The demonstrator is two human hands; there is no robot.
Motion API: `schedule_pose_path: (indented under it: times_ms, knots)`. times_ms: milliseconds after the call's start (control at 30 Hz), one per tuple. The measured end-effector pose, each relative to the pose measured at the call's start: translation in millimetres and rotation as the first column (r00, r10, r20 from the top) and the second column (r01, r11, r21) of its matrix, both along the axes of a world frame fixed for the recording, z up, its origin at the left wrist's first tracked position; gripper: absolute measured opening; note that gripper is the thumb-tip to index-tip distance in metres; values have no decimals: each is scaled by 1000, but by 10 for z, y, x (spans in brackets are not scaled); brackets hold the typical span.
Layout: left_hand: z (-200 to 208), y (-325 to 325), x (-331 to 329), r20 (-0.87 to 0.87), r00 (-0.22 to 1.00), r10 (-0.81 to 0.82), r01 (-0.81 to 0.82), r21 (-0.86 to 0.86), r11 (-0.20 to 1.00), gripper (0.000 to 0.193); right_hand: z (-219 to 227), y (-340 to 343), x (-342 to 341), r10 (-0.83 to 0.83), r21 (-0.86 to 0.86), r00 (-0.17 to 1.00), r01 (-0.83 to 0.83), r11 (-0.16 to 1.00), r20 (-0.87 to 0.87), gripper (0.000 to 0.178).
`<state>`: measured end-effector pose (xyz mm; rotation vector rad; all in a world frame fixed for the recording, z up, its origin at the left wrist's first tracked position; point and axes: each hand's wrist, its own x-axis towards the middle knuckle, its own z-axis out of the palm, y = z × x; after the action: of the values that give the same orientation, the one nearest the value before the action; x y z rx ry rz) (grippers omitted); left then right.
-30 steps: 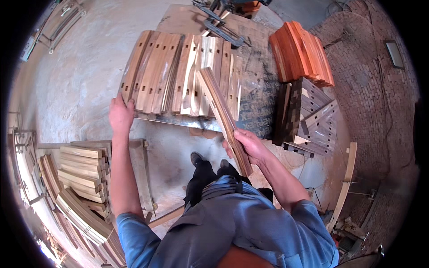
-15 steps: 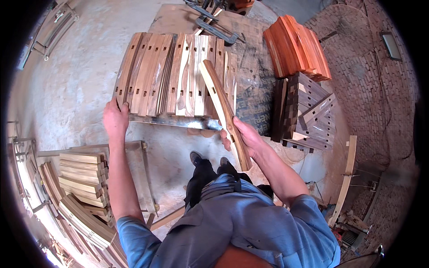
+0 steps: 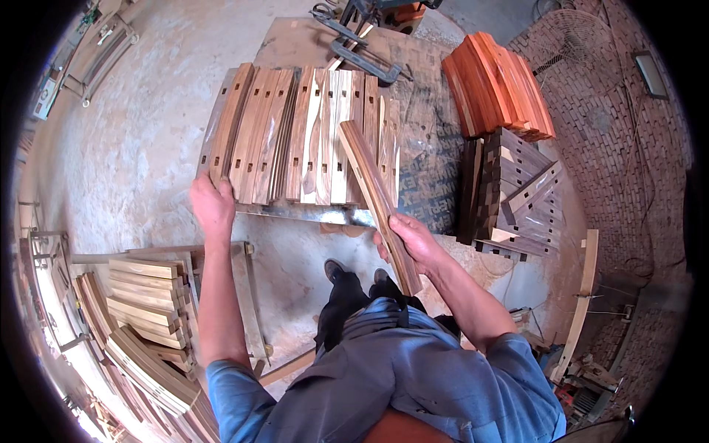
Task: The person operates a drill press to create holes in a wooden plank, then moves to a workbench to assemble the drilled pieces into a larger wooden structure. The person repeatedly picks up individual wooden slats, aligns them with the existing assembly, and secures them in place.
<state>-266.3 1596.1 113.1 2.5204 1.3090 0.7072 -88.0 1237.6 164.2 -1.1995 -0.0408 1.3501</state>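
Note:
My right hand [image 3: 413, 242] is wrapped round the lower part of a curved wooden slat [image 3: 371, 183]. That slat slants up and leftward over a row of similar slats [image 3: 273, 140] laid side by side on a board-topped table. Small dark slots show near the ends of the slats in the row. At the row's left end, my left hand [image 3: 213, 207] is closed on the near end of a brown slotted slat [image 3: 233, 122]. This slat sits slightly raised and tilted against its neighbours. The palm side of the left hand is hidden.
Dark metal clamps [image 3: 362, 55] lie at the table's back. On the right are a stack of orange-red wood pieces [image 3: 496, 85] and a pile of dark slotted pieces [image 3: 517, 192]. Pale wood pieces [image 3: 144, 292] are stacked at lower left. A brick surface [image 3: 620, 162] runs along the far right.
The slat in my right hand has rolled, so its pale slotted face no longer shows. At the left end, my left hand has raised and tilted a slat. The whole view has shifted slightly.

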Motion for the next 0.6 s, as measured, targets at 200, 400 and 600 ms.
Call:
schedule_pose_path:
  times_ms: [200, 400, 600]
  knots:
    - [-147, -36, 35, 49, 999, -24, 20, 77, 997, 43, -29, -22, -33, 42, -24, 997, -40, 999, 70, 31]
    - [-177, -90, 77, 43, 999, 28, -31, 60, 998, 45, 7, -41, -48, 46, -28, 993, -43, 999, 106, 34]
    - [-240, -52, 61, -25, 1000, 12, -9, 123, 992, 44, -6, -63, -62, 72, -55, 986, -64, 996, 152, 34]
